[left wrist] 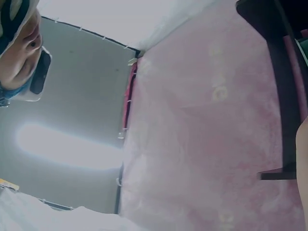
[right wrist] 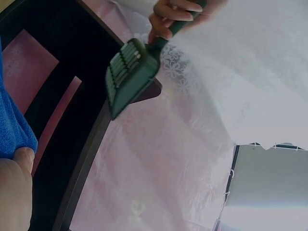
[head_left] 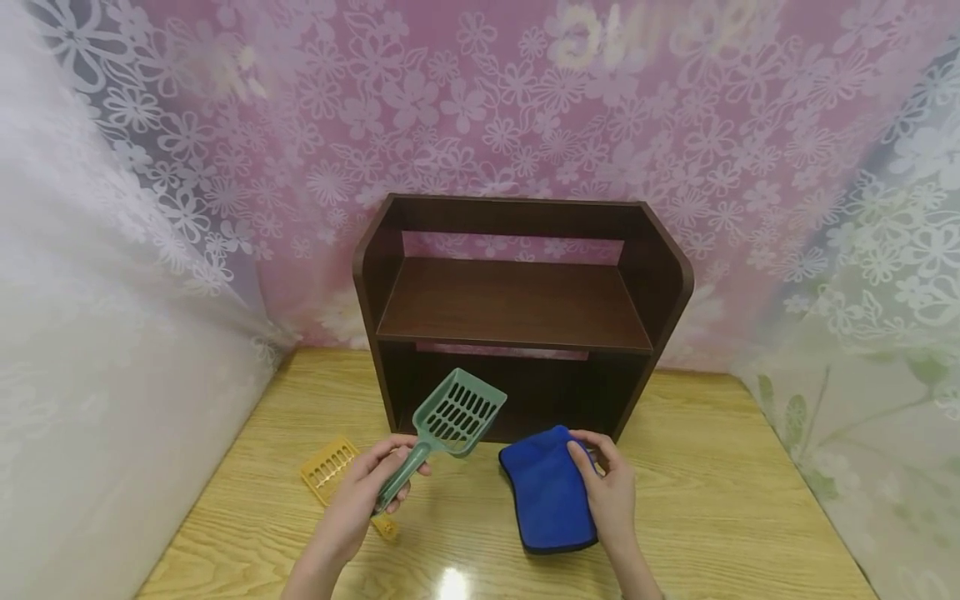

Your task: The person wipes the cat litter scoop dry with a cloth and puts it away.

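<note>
My left hand grips the handle of a green slotted litter scoop, its head raised in front of the shelf's lower opening. In the right wrist view the same green scoop hangs from the left hand's curled fingers. My right hand pinches the upper right edge of a blue cloth with dark trim, thumb on top. A corner of the blue cloth also shows in the right wrist view. Beneath the left hand, a yellow slotted scoop lies on the table, partly hidden.
A dark brown two-tier shelf stands at the back of the wood-grain table. Floral curtains hang behind it and along both sides.
</note>
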The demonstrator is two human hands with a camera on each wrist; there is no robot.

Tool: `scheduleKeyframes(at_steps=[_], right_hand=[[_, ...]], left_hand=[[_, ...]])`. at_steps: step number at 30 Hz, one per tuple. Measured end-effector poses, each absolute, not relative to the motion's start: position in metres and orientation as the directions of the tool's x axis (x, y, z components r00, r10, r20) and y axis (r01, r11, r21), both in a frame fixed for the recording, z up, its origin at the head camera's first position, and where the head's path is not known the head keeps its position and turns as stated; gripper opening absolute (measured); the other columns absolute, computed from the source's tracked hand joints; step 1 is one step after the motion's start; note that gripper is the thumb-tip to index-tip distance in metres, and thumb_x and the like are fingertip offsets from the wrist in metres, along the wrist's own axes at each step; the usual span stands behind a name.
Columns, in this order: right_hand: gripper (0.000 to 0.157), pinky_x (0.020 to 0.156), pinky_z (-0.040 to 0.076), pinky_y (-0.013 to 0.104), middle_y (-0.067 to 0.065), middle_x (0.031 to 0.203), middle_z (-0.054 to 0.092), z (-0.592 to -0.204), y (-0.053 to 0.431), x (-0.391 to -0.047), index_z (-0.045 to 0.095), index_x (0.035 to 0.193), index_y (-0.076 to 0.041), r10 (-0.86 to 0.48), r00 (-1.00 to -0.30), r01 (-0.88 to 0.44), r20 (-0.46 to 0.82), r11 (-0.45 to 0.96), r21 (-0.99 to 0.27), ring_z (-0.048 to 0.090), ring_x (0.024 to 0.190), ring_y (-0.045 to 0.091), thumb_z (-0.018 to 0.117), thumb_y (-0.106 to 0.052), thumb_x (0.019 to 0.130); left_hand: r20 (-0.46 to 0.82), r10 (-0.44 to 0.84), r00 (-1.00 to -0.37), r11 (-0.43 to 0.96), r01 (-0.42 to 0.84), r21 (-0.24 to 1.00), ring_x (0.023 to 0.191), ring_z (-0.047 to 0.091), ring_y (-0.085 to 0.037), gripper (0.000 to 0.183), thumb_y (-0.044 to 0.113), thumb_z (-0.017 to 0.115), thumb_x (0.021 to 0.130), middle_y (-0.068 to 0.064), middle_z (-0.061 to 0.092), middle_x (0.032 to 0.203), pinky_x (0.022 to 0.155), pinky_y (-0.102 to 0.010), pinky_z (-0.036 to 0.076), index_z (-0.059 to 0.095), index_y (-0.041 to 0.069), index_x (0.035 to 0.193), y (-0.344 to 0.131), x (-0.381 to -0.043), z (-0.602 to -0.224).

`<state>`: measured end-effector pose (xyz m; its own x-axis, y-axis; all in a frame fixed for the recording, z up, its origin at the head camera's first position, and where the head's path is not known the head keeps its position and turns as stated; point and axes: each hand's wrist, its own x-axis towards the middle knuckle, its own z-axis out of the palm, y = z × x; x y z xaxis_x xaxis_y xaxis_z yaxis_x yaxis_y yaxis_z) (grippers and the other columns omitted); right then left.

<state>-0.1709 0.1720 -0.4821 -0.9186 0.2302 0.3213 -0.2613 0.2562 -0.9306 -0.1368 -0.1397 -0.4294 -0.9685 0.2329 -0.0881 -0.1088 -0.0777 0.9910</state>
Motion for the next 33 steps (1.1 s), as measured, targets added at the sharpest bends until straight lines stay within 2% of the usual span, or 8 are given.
scheduleKeyframes(at_steps=[6,13,17,24,33], right_hand=[[0.02,0.059,0.047,0.018,-0.002,0.1,0.065,-0.502,0.18,-0.178,0.066,0.106,-0.019,0.249,-0.922,-0.233,0.297,0.256,-0.938,0.056,0.076,0.01,0.064,-0.025,0.087],[0.02,0.057,0.046,0.02,-0.003,0.1,0.065,-0.505,0.182,-0.18,0.066,0.105,-0.02,0.23,-0.924,-0.239,0.307,0.279,-0.93,0.055,0.074,0.013,0.063,-0.028,0.087],[0.019,0.055,0.046,0.022,-0.003,0.098,0.065,-0.504,0.182,-0.178,0.066,0.104,-0.021,0.224,-0.928,-0.23,0.296,0.281,-0.932,0.054,0.073,0.014,0.063,-0.029,0.087],[0.02,0.052,0.047,0.024,-0.002,0.098,0.064,-0.504,0.179,-0.175,0.066,0.104,-0.022,0.182,-0.945,-0.217,0.271,0.271,-0.938,0.053,0.069,0.015,0.063,-0.031,0.087],[0.023,0.057,0.048,0.024,0.0,0.103,0.063,-0.499,0.176,-0.17,0.065,0.107,-0.018,0.222,-0.948,-0.184,0.23,0.208,-0.961,0.055,0.071,0.015,0.065,-0.027,0.085]], left_hand=[[-0.026,0.258,-0.966,-0.089,-0.051,0.995,0.058,0.045,-0.009,0.043,0.04,0.046,0.095,-0.012,0.063,0.099,0.048,-0.019,0.036,0.05,0.005,0.121,-0.145,-0.133,-0.408],[0.116,0.26,-0.959,-0.128,0.085,0.988,0.053,0.042,-0.007,0.036,0.028,0.042,0.098,-0.006,0.066,0.093,0.043,-0.02,0.035,0.049,0.001,0.121,-0.149,-0.14,-0.392],[0.16,0.21,-0.964,-0.14,0.132,0.981,0.054,0.044,-0.007,0.037,0.029,0.043,0.098,-0.006,0.067,0.092,0.044,-0.019,0.035,0.049,0.0,0.12,-0.147,-0.152,-0.382],[0.139,0.131,-0.982,-0.114,0.124,0.986,0.06,0.046,-0.011,0.038,0.034,0.045,0.097,-0.011,0.065,0.099,0.049,-0.02,0.037,0.049,0.006,0.123,-0.138,-0.173,-0.365],[0.155,0.06,-0.986,-0.106,0.148,0.983,0.062,0.048,-0.011,0.035,0.032,0.042,0.098,-0.004,0.066,0.098,0.053,-0.019,0.041,0.051,0.008,0.123,-0.13,-0.212,-0.351]])
